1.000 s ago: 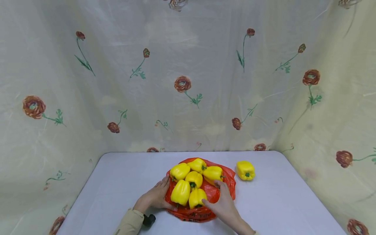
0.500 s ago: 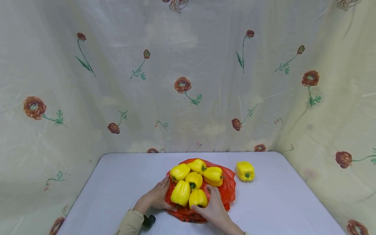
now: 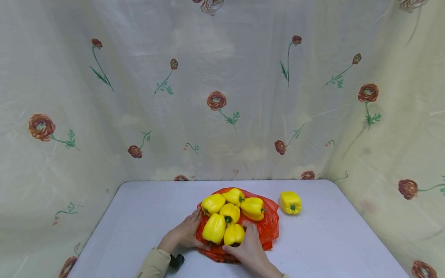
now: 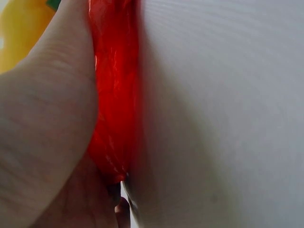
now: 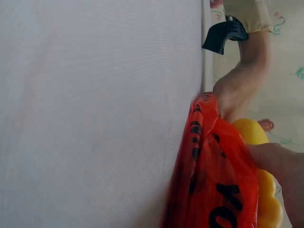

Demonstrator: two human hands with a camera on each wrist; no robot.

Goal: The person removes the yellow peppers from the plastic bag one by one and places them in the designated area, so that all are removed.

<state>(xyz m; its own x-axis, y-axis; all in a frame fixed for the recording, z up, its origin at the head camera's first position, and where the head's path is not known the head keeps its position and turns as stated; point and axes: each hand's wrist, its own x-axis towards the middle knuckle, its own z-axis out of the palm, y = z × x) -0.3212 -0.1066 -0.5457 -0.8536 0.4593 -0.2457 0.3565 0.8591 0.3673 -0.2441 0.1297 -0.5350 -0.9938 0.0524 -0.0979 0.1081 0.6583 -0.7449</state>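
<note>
Touching the bag at its left edge, fingers straight, with the left hand; grasping the near pepper with the right hand. Apparently well along: six peppers on the bag, one outlying pepper left.

The plump, glossy yellow bell peppers are one bright, even shade, with green stems. The thin, crinkled plastic bag is vivid orange-red, printed with black lettering. The flat, round-cornered table is plain pale lavender-grey. The hanging cream-grey curtain carries scattered rust-red flowers with green leaves. The fabric sleeve is plain beige; the curved wrist piece, black.
</note>
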